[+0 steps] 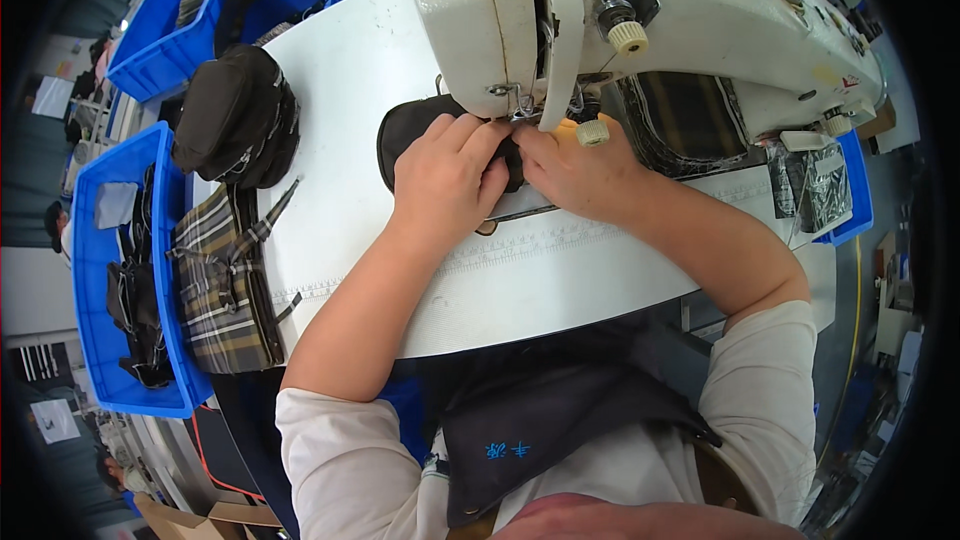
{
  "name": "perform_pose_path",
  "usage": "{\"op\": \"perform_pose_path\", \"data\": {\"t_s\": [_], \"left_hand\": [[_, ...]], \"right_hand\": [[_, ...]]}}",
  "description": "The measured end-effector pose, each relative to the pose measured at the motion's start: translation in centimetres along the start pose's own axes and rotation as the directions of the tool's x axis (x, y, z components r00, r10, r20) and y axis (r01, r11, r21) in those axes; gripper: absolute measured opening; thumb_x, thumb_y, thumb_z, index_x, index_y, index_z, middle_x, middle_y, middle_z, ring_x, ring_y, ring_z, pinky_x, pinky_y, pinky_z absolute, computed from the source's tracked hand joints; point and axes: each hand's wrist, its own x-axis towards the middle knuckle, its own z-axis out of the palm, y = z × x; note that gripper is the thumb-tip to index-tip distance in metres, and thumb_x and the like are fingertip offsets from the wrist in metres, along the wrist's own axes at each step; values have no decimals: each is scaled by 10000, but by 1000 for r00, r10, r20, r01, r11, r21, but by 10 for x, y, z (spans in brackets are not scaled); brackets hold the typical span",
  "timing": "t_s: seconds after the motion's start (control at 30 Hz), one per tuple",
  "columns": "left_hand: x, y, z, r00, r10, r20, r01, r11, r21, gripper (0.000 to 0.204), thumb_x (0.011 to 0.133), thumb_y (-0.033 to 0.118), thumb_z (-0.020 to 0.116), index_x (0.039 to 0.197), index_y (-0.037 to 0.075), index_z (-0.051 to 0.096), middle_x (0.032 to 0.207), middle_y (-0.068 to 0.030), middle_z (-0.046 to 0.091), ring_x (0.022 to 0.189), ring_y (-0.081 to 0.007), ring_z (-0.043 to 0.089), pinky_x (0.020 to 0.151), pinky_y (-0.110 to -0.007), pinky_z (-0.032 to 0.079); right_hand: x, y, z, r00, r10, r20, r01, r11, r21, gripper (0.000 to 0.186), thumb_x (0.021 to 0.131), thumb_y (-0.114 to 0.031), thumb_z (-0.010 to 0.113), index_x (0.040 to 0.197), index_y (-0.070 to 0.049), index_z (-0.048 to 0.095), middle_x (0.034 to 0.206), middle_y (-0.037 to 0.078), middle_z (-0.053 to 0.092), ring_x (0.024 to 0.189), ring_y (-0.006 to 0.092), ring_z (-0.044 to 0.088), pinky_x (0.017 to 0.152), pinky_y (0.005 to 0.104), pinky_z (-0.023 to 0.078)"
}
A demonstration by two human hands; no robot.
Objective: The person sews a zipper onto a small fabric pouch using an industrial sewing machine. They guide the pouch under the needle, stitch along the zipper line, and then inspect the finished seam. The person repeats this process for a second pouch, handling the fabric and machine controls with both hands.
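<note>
A dark rounded fabric piece [393,138] lies on the white table under the head of a white sewing machine [470,30]. My left hand [445,175] is closed on it from the left, its fingers bent and the fingertips close to the presser foot [522,118]. From the right, my right hand [585,168] pinches the edge of the same piece beside the foot. Both hands nearly meet at the needle area. The needle tip and the seam are hidden behind the fingers and the machine head.
Stacked dark fabric pieces [235,115] and plaid pieces with straps [225,280] sit at the table's left edge. Beyond them stand blue bins [85,270]. A plaid panel [690,115] lies beneath the machine arm, and a clear plastic packet [825,185] is at the right.
</note>
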Motion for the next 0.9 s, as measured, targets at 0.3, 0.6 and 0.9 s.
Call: {"op": "perform_pose_path", "data": {"t_s": [0.3,0.6,0.9], "left_hand": [[-3,-25,-20,909,-68,412,265,857,-443,315,1066,187,581,1305,1,665,1140,-121,638,1111,-282,609,993,-352,477],[-1,-29,-21,901,-82,426,301,825,-477,358,990,207,695,1293,18,668,1197,-119,648,1152,-285,616,1009,-351,478],[1,-10,5,997,-11,80,5,997,74,269,767,132,804,1013,93,702,964,-23,707,922,-253,686,741,-392,558]], "right_hand": [[-2,0,1,999,-28,18,28,998,50,67,757,-159,729,817,-140,708,865,-37,588,692,167,617,557,316,496],[4,-5,-7,995,28,91,-30,999,25,218,789,-156,756,932,-106,600,748,-4,592,673,213,651,549,340,516],[7,-2,1,988,142,67,-155,943,293,220,798,-110,744,891,-113,545,713,26,597,610,251,638,508,371,499]]}}
